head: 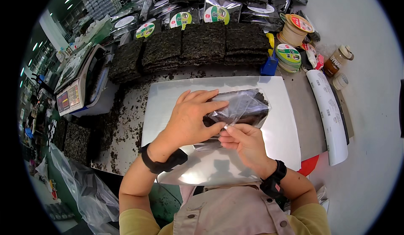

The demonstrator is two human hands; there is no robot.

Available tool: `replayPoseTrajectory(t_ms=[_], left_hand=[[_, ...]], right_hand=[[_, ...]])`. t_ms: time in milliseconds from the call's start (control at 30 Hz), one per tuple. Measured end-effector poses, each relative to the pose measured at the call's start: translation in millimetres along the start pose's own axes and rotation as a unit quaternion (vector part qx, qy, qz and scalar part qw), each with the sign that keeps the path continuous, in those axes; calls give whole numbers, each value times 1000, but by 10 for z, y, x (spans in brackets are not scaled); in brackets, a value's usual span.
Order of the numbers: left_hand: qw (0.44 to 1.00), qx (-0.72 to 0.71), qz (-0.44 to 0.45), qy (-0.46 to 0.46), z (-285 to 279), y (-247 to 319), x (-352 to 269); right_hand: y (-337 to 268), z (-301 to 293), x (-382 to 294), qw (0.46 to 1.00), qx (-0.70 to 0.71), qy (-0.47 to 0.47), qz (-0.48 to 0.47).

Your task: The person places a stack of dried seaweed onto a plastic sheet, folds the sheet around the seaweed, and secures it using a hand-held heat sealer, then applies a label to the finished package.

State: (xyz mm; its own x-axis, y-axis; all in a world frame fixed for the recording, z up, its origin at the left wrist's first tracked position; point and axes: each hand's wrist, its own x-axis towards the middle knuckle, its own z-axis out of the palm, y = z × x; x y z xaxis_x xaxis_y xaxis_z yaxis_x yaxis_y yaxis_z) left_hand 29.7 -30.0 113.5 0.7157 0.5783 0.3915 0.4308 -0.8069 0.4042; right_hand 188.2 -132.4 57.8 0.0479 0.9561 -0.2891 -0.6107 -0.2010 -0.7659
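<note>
A clear plastic bag holding dark dried seaweed (pixel 244 116) lies on a shiny pale sheet (pixel 284 140) in front of me. My left hand (pixel 194 118) rests over the bag's left side, fingers spread on the film, its thumb meeting a gathered bit of film near the bag's front edge. My right hand (pixel 246 141) pinches that same bit of film between thumb and forefinger. Part of the bag is hidden under my left hand. Behind the sheet, stacks of dried seaweed sheets (pixel 203 44) stand in a row.
A weighing scale (pixel 71 97) stands at the left, near seaweed crumbs. Filled, labelled bags (pixel 189 1) are piled at the back. To the right are a blue tape dispenser (pixel 269 66), stacked round labels (pixel 288 58), a rolled printed sheet (pixel 329 118) and a drink bottle (pixel 337 61).
</note>
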Motion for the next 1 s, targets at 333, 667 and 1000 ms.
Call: replayPoseTrajectory(t_ms=[333,667,1000], left_hand=[[1000,-17,11,-12,-25,-186,53],[997,-51,-53,-1,56,-246,168],[998,15,-65,-5,22,-17,96]], right_hand=[[89,33,92,991,-114,29,-71],[-287,-509,77,913,-223,31,-341],[-1689,-2053,2296,845,-441,277,-123]])
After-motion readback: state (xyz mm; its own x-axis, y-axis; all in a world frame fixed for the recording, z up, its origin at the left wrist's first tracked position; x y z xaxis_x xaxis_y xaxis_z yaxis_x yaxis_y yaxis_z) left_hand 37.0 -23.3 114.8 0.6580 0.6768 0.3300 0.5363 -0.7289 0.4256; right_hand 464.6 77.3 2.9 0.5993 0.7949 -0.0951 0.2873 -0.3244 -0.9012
